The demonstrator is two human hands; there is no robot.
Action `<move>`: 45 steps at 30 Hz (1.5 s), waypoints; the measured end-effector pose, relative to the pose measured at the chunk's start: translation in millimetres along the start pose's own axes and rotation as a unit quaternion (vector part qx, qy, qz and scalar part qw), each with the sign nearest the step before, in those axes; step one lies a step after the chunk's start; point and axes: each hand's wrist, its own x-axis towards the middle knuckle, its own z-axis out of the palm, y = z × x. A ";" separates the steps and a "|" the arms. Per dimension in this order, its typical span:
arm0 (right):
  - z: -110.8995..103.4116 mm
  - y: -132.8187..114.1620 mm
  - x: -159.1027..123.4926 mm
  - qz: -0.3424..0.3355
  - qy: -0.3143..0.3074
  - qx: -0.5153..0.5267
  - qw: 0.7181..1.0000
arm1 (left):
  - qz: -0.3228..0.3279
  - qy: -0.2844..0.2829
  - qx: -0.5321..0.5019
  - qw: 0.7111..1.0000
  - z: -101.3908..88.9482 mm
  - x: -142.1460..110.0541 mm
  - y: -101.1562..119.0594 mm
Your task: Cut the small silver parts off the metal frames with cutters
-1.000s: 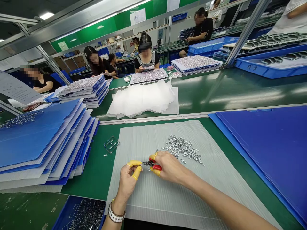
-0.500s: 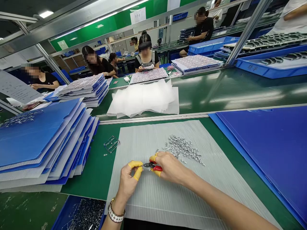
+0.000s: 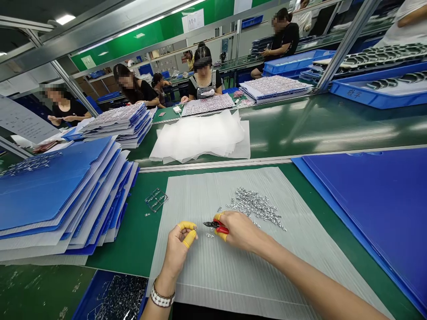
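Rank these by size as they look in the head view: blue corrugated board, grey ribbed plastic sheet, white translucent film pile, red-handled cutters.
1. Blue corrugated plastic board and grey ribbed plastic sheet: too alike to rank, nearness confuses it.
2. White translucent film pile.
3. Red-handled steel cutters.

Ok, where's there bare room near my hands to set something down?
Bare green bench shows between the blue sheet stack and the grey corrugated mat. The mat is bare between the metal parts and the blue board. It's crowded around the red-handled pliers in your right hand, beside your left hand.

Head-worn camera looks forward and down at left hand and right hand.
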 end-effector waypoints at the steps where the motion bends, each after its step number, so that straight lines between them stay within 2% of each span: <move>1: 1.6 0.4 0.4 0.007 0.000 0.005 1.000 | -0.019 0.003 -0.022 1.000 1.0 1.0 -0.4; 4: 8.1 0.0 1.2 0.030 -0.002 0.029 0.999 | -0.054 0.011 -0.062 0.997 3.9 3.9 -0.9; 8: 14.8 -3.2 1.2 0.055 -0.011 0.070 0.996 | -0.072 0.023 -0.062 0.995 5.5 5.0 -0.1; 18: 16.2 -4.1 0.8 0.063 -0.012 0.072 0.995 | -0.065 0.049 -0.008 0.997 3.1 6.1 -4.1; 24: 23.7 -5.6 -3.7 0.057 -0.005 0.065 0.996 | -0.056 0.058 -0.014 0.997 1.6 7.7 -9.3; 32: 44.9 -18.5 -0.1 0.027 -0.018 -0.023 0.999 | -0.025 0.082 -0.052 0.995 -4.8 6.3 -31.9; 40: 55.1 -19.7 5.5 0.024 -0.017 -0.092 0.995 | -0.018 0.079 -0.057 0.995 -7.3 7.3 -38.6; 43: 51.2 -17.3 6.5 0.021 -0.005 -0.062 0.998 | -0.017 0.079 -0.063 0.995 -8.1 8.2 -38.8; 45: 44.2 -12.5 7.2 0.047 0.013 0.016 0.999 | -0.018 0.081 -0.065 0.994 -9.0 8.4 -37.7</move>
